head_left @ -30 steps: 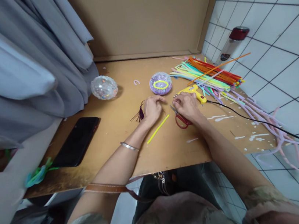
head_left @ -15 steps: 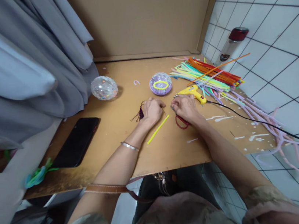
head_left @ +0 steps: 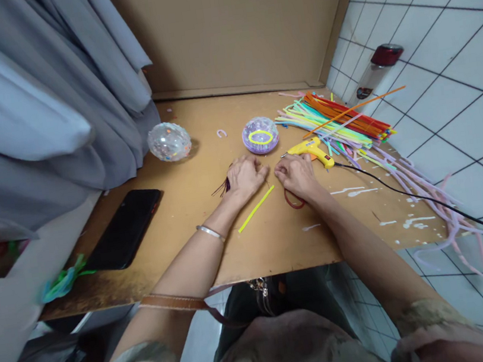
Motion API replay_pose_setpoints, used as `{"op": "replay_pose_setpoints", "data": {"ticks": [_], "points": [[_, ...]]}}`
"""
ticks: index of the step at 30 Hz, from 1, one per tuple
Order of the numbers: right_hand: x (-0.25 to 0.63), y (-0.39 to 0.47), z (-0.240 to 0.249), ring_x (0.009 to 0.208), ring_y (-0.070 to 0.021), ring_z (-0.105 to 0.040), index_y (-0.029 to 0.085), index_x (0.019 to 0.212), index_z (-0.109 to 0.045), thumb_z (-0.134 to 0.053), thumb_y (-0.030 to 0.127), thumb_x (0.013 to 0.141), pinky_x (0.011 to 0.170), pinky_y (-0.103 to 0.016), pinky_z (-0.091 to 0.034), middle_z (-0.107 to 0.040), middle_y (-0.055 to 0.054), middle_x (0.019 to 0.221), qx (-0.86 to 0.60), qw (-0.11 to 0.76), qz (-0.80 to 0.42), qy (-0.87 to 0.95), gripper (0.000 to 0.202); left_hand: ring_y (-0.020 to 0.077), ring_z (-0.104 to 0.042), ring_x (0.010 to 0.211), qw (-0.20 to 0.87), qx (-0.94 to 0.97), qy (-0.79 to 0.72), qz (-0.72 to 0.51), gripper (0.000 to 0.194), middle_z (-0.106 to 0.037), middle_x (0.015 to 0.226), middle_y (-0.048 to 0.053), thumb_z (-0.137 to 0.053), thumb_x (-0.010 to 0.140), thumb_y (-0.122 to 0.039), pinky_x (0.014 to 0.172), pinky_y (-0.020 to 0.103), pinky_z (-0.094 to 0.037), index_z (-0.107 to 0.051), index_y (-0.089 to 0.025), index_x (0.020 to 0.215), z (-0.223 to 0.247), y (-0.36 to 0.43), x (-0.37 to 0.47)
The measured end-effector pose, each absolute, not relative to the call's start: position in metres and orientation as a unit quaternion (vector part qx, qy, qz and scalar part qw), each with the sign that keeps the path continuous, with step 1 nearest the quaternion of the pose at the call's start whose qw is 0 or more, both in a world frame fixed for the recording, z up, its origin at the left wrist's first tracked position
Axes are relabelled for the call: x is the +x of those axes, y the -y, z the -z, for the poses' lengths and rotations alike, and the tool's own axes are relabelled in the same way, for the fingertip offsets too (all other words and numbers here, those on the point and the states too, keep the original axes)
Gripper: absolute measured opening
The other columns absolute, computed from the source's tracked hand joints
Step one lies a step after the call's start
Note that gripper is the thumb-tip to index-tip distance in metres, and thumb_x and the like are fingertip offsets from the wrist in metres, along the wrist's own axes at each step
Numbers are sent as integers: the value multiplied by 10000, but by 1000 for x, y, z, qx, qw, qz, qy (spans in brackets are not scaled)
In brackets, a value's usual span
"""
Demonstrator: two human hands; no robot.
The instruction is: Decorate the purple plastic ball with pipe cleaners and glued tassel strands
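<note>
My left hand (head_left: 246,176) rests on the table with its fingers bent, over a dark purple bundle of threads (head_left: 225,187) that pokes out at its left side. My right hand (head_left: 295,173) is closed, fingertips together, above the red handle loop of scissors (head_left: 294,199); what the fingertips pinch is too small to make out. A small gap separates the hands. Below that gap lies a yellow strip (head_left: 256,209). Just beyond them stands a purple ball (head_left: 260,135) with a yellow oval on its side. A yellow glue gun (head_left: 311,150) lies beside my right hand.
A clear speckled ball (head_left: 169,142) stands at the back left of the table (head_left: 191,206). A black phone (head_left: 126,228) lies left. Colourful pipe cleaners (head_left: 340,116) pile up at the right, crossed by a black cord (head_left: 423,197). A curtain (head_left: 45,95) hangs left.
My left hand has shifted slightly and flattened a little, covering more of the purple threads. My right hand has moved slightly left and covers more of the scissors.
</note>
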State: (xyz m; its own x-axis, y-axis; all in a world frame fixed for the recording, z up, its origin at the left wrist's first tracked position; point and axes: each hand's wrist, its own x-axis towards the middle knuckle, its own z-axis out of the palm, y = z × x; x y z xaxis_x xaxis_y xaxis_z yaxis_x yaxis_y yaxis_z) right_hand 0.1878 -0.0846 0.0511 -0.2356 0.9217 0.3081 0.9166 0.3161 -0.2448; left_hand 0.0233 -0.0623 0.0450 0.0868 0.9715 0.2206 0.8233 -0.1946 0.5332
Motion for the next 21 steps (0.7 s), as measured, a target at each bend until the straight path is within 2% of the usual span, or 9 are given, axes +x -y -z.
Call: {"op": "replay_pose_setpoints", "data": {"ticks": [3,7,11,14,21], "points": [[186,85,-52,1028,-296,-616,185,899,-737,-550,228,918,879,-414,-298,-743,-122,1022,-590,185,-6,786,193,310,-637,1133,114,745,-620,-217,308,-731,1155,148,-655,875,-411,988,399,-475,-732,-173,1055,-47,64,28],[185,85,-55,1045,-300,-618,189,914,-742,-549,203,913,880,-416,-296,-748,-126,1053,-596,165,-7,786,193,281,-656,1125,121,742,-632,-190,247,-744,1156,116,-569,929,-335,941,366,-488,-746,-203,1039,-52,66,32],[186,87,-57,1048,-299,-617,191,912,-747,-532,204,926,886,-420,-290,-748,-128,1065,-598,159,0,785,217,273,-665,1128,132,727,-655,-155,299,-750,1160,121,-509,968,-336,917,351,-495,-751,-211,1092,-56,66,31],[186,87,-57,1040,-297,-610,188,910,-747,-518,209,933,880,-419,-282,-748,-131,1060,-596,162,1,787,231,279,-654,1165,99,743,-649,-128,334,-732,1198,156,-466,984,-306,948,362,-493,-738,-175,1127,-57,64,33],[187,85,-55,1020,-290,-601,184,909,-740,-508,202,923,873,-414,-286,-743,-125,1040,-594,161,-7,788,233,292,-633,1191,38,799,-596,-68,393,-693,1213,233,-346,956,-86,999,411,-475,-644,-61,1210,-56,60,40]]}}
